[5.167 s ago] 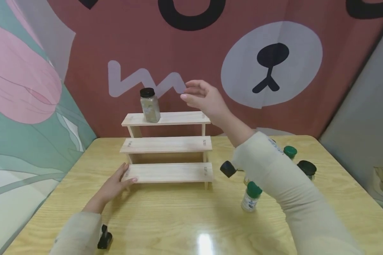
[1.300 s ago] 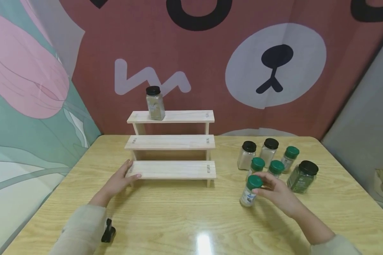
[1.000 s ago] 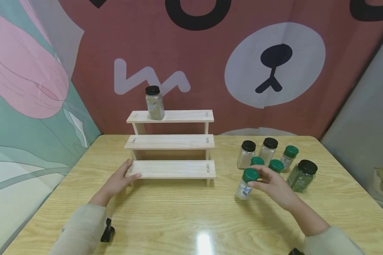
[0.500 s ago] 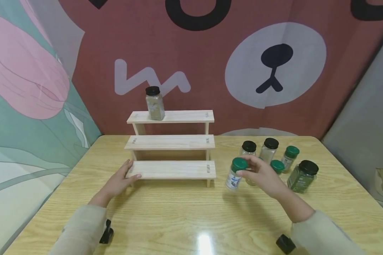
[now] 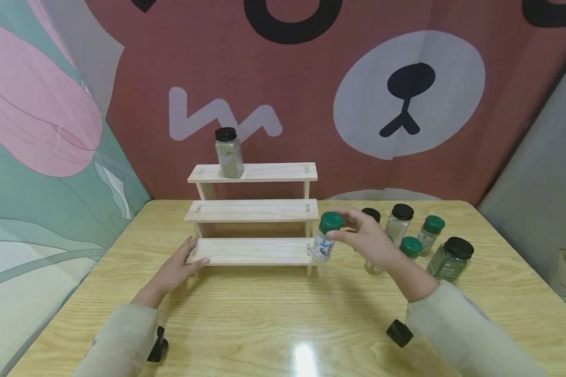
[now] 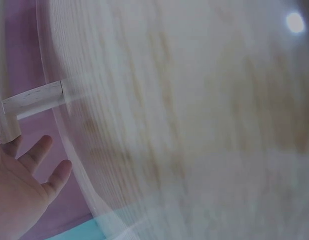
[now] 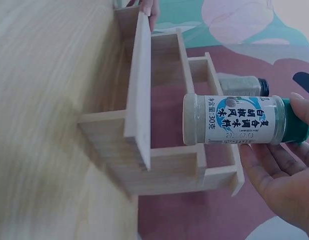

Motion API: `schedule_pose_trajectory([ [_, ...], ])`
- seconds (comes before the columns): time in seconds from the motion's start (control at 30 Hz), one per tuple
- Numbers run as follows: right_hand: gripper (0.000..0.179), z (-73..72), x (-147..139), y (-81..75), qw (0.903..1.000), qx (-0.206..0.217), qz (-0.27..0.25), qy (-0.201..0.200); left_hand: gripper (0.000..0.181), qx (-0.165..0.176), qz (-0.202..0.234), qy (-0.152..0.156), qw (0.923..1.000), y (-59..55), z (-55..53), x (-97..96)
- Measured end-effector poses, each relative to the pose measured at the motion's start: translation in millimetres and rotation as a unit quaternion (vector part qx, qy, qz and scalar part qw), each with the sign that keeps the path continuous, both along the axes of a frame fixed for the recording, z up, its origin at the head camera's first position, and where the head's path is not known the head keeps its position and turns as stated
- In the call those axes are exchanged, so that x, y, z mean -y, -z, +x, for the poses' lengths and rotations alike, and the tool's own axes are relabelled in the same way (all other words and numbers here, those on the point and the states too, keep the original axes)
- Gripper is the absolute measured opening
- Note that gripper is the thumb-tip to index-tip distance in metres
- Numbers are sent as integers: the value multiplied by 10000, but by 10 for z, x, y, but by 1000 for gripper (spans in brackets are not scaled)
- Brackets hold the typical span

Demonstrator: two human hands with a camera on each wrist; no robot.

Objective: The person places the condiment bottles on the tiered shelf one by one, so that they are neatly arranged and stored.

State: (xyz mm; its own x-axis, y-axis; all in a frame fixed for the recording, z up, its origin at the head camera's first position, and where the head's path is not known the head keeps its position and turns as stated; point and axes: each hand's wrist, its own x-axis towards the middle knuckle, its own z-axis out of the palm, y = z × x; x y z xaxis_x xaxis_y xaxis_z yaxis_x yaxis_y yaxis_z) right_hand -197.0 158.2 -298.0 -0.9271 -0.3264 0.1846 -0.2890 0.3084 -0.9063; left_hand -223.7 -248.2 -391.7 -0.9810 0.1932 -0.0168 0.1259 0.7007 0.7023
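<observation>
My right hand (image 5: 370,241) pinches a small white pepper jar (image 5: 323,245) by its green cap, thumb on one side and fingers on the other. The jar is off the table, slightly tilted, at the right end of the lowest step of a three-tier wooden rack (image 5: 252,252). In the right wrist view the label of the pepper jar (image 7: 239,120) faces the camera. At the rack's lower left corner rests my left hand (image 5: 172,269), its thumb on the lowest step. The left wrist view shows that hand's fingers (image 6: 38,150) spread loosely. A black-capped spice jar (image 5: 229,158) stands on the top step.
Several more jars stand on the table's right side, among them a large green-filled jar with a black lid (image 5: 451,260), a black-capped jar (image 5: 399,222) and a green-capped jar (image 5: 430,235). My right forearm partly covers that group. A printed curtain (image 5: 302,104) hangs behind the table.
My right hand came down from beside the top step, took the white pepper jar from the table, lifted it and carried it left to the lowest step. The left hand stays at the rack's corner.
</observation>
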Motion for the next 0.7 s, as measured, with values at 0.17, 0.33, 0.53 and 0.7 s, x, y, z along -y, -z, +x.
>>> schedule_pose_trajectory([
  [0.17, 47, -80, 123, -110, 10000, 17, -72, -39, 83, -35, -5, -4, 10000, 0, 0, -4],
  [0.33, 45, -153, 238, -216, 9999, -44, -163, 17, 83, -50, 20, 17, 10000, 13, 5, -1],
  [0.53, 48, -270, 402, -364, 9994, -88, -309, 116, 82, -118, -22, 19, 9999, 24, 10, 13],
  [0.7, 50, -396, 525, -441, 9985, -201, -503, 14, 82, -115, 7, -4, 9999, 27, 5, 7],
])
